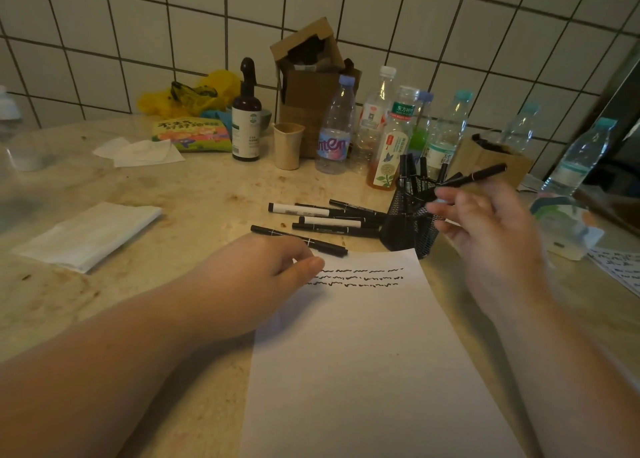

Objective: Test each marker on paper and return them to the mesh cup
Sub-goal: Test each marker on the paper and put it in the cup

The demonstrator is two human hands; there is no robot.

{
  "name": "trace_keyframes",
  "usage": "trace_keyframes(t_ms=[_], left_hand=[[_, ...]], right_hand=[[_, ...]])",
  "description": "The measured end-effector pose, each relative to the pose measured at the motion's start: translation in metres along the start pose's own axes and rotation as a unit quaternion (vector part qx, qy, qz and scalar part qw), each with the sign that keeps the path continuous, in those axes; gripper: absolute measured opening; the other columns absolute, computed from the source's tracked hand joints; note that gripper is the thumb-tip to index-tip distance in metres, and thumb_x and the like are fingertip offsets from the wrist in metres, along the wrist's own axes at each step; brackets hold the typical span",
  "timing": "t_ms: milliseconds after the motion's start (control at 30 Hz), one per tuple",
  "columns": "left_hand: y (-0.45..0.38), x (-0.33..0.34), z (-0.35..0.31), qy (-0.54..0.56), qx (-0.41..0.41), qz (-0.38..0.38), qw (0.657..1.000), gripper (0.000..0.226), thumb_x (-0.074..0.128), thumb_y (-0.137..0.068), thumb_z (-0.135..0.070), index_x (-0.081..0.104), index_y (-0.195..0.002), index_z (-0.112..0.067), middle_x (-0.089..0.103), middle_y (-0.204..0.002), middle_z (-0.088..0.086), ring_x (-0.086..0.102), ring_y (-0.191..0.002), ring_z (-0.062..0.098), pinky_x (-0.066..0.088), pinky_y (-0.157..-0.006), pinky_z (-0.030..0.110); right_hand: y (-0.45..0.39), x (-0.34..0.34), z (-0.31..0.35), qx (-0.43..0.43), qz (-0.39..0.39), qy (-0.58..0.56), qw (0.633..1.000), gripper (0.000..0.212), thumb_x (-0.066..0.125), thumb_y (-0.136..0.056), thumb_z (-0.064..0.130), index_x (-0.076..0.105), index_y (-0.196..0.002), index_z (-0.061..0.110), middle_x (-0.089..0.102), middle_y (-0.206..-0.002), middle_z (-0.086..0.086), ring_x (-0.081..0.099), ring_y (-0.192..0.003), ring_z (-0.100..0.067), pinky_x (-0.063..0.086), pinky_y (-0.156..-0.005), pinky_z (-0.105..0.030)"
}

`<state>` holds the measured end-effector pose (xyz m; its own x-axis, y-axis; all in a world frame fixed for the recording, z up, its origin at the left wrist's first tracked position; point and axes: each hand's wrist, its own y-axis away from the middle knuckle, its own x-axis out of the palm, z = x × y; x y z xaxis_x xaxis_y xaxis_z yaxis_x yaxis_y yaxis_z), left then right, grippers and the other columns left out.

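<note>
A white sheet of paper [367,353] lies in front of me with three rows of black squiggles near its top. My left hand [263,277] rests on the paper's top left corner, fingers curled, thumb by the squiggles. My right hand [485,222] pinches a black marker [478,177] just above the black mesh cup [410,215], which holds several markers. Several more markers [329,218] lie loose on the table left of the cup, and one long black marker [298,237] lies just beyond my left hand.
Behind the cup stand several plastic bottles [336,128], a brown spray bottle [246,111], a beige cup [288,146] and cardboard boxes [308,76]. A folded tissue [90,236] lies at the left. Another scribbled sheet [620,267] lies at the right edge.
</note>
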<state>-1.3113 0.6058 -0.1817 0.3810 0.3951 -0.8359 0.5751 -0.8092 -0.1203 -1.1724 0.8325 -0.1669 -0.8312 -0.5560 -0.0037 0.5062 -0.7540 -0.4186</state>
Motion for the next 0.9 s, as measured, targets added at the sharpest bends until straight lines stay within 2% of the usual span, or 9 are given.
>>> trace_keyframes(t_ms=[133, 300, 400, 500, 567, 633, 700, 800, 900], left_hand=[[0.0, 0.0, -0.001, 0.006, -0.003, -0.003, 1.0, 0.028, 0.044, -0.092, -0.057, 0.064, -0.1, -0.04, 0.066, -0.074, -0.011, 0.06, -0.067, 0.002, 0.051, -0.064, 0.023], [-0.001, 0.001, -0.001, 0.012, -0.007, 0.006, 1.0, 0.025, 0.045, -0.093, -0.056, 0.063, -0.101, -0.04, 0.064, -0.073, -0.013, 0.059, -0.066, 0.001, 0.045, -0.058, 0.02], [-0.003, 0.0, 0.001, 0.021, -0.005, 0.001, 1.0, 0.024, 0.047, -0.093, -0.055, 0.064, -0.101, -0.04, 0.063, -0.071, -0.013, 0.058, -0.064, 0.001, 0.041, -0.055, 0.018], [-0.002, -0.001, 0.003, 0.034, -0.003, 0.006, 0.999, 0.024, 0.047, -0.093, -0.055, 0.064, -0.1, -0.039, 0.065, -0.07, -0.01, 0.059, -0.062, 0.003, 0.045, -0.055, 0.023], [-0.001, 0.0, 0.002, 0.033, 0.003, 0.013, 0.999, 0.025, 0.046, -0.092, -0.056, 0.064, -0.1, -0.04, 0.069, -0.074, -0.008, 0.062, -0.064, 0.005, 0.054, -0.061, 0.029], [0.001, 0.001, 0.002, 0.029, 0.012, 0.017, 0.999, 0.025, 0.045, -0.092, -0.057, 0.063, -0.099, -0.041, 0.07, -0.075, -0.007, 0.062, -0.062, 0.007, 0.055, -0.062, 0.031], [0.002, 0.001, 0.003, 0.027, 0.019, 0.014, 0.999, 0.026, 0.044, -0.092, -0.057, 0.063, -0.098, -0.04, 0.07, -0.073, -0.007, 0.061, -0.059, 0.007, 0.051, -0.058, 0.029], [0.004, 0.0, 0.004, 0.024, 0.026, 0.011, 0.999, 0.025, 0.044, -0.093, -0.056, 0.063, -0.098, -0.04, 0.069, -0.07, -0.007, 0.06, -0.057, 0.006, 0.046, -0.052, 0.026], [0.004, 0.0, 0.005, 0.021, 0.027, 0.003, 0.999, 0.024, 0.045, -0.093, -0.055, 0.063, -0.099, -0.04, 0.066, -0.067, -0.007, 0.057, -0.056, 0.004, 0.041, -0.05, 0.023]], right_hand=[[0.001, 0.0, 0.005, 0.036, 0.044, -0.083, 0.995, 0.06, 0.045, -0.104, 0.012, 0.017, -0.158, 0.015, 0.064, -0.133, -0.006, 0.069, -0.112, -0.025, 0.055, -0.086, -0.037], [0.002, 0.002, 0.007, 0.086, 0.076, -0.109, 0.987, 0.063, 0.044, -0.104, 0.013, 0.012, -0.159, 0.018, 0.059, -0.138, -0.006, 0.069, -0.112, -0.028, 0.054, -0.088, -0.042], [0.001, 0.004, 0.013, 0.112, 0.056, -0.1, 0.987, 0.058, 0.047, -0.103, 0.017, 0.023, -0.156, 0.016, 0.063, -0.133, -0.007, 0.072, -0.106, -0.029, 0.055, -0.083, -0.041], [-0.007, 0.006, 0.024, 0.152, -0.001, -0.043, 0.987, 0.036, 0.055, -0.1, 0.03, 0.052, -0.131, 0.012, 0.072, -0.118, -0.011, 0.076, -0.09, -0.029, 0.056, -0.074, -0.038], [-0.016, 0.006, 0.033, 0.193, -0.025, 0.003, 0.981, 0.031, 0.055, -0.099, 0.04, 0.057, -0.118, 0.016, 0.075, -0.106, -0.012, 0.077, -0.084, -0.03, 0.056, -0.069, -0.035], [-0.026, 0.007, 0.039, 0.211, -0.03, 0.029, 0.977, 0.037, 0.051, -0.1, 0.045, 0.057, -0.121, 0.015, 0.075, -0.099, -0.014, 0.076, -0.08, -0.032, 0.055, -0.063, -0.032], [-0.036, 0.009, 0.043, 0.207, -0.034, 0.077, 0.975, 0.037, 0.05, -0.101, 0.043, 0.06, -0.12, 0.012, 0.075, -0.09, -0.013, 0.073, -0.07, -0.026, 0.05, -0.056, -0.029], [-0.042, 0.01, 0.041, 0.203, -0.025, 0.163, 0.965, 0.022, 0.06, -0.098, 0.026, 0.069, -0.116, 0.015, 0.068, -0.071, -0.007, 0.061, -0.054, -0.017, 0.045, -0.051, -0.028], [-0.034, 0.016, 0.04, 0.122, -0.042, 0.26, 0.957, 0.031, 0.069, -0.091, 0.026, 0.068, -0.122, 0.029, 0.066, -0.085, -0.001, 0.059, -0.064, -0.014, 0.048, -0.056, -0.028]])
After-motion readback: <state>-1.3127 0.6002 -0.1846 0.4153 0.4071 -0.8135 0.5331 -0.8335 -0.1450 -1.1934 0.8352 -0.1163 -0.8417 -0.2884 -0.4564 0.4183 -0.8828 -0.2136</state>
